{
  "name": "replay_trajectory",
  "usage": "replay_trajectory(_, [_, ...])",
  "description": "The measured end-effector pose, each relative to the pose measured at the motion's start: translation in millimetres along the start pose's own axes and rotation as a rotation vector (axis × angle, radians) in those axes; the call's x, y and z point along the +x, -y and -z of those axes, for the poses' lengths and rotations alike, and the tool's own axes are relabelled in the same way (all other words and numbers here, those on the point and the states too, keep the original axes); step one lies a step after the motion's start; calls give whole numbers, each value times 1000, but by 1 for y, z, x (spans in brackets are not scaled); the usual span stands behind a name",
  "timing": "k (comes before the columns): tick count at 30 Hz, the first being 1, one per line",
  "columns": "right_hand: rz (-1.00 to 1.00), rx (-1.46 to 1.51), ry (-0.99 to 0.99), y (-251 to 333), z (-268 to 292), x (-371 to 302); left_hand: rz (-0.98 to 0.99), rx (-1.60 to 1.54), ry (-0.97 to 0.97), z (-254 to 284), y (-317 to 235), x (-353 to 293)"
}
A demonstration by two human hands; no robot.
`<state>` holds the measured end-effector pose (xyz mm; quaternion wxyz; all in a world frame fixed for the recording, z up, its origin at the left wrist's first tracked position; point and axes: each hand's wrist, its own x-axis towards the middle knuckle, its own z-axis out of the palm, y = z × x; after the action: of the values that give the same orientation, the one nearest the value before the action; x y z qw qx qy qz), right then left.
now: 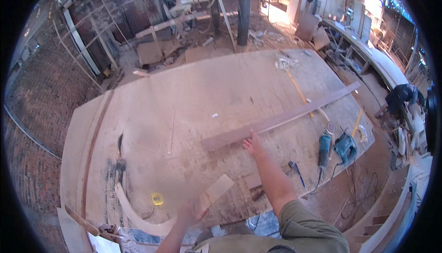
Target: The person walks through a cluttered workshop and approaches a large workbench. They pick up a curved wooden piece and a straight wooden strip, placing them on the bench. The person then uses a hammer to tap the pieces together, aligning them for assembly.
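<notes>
The right hand point(253, 144) lies flat, fingers spread and open, on the near edge of a long wooden plank point(281, 120) that runs slantwise across the worktable point(193, 91), from about the middle toward the far right corner. The palm presses on the plank close to its near-left end; nothing is clasped.

The left hand point(191, 214) is blurred, low near the table's front edge, and appears closed on the near end of a short wooden offcut point(216, 191) (the exact hold is hard to make out). The offcut points away from the hand toward the plank and stays apart from it.

Just left of the left hand lies a small yellow tape measure point(157, 199), beside a pale curved wooden piece point(138, 218) that sweeps along the front-left corner. Near the right edge of the table sit two blue-green power tools point(336, 148), their cables trailing off the front edge. A thin yellow strip point(297, 87) crosses the plank toward the far side, where a small heap of shavings point(286, 62) rests.

The table is a broad, pale, dusty sheet with scuffs and dark marks. Around it is a cluttered workshop: a brick wall on the left, a dark post point(244, 15) beyond the far edge, boards and scraps on the floor. A person point(401, 97) bends over at the right, well apart from the table.
</notes>
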<state>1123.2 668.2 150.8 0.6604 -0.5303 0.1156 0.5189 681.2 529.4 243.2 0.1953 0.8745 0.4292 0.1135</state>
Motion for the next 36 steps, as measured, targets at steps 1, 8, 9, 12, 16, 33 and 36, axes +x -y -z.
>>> replay_trajectory(1, [8, 2, 50, 2, -7, 13, 9, -25, -2, 10, -4, -5])
replay_trajectory(8, [-62, 267, 202, -31, 14, 83, 78, 25, -154, 33, 16, -49])
replay_trajectory(9, [59, 85, 171, -32, 10, 86, 165, -22, -140, 36, 25, -61])
replay_trajectory(12, [475, -623, 60, -36, 1, 60, 352, -126, -227, 45, 48, -98])
replay_trajectory(16, [1025, -1356, -134, -31, -29, -12, 149, 78, -370, 51, 81, -116])
replay_trajectory(33, [920, -2198, 124, 10, -92, 18, 537, -369, -471, 52, 103, -162])
replay_trajectory(36, [1054, -2304, 206, 7, -75, -11, 540, -371, -473, 59, 111, -158])
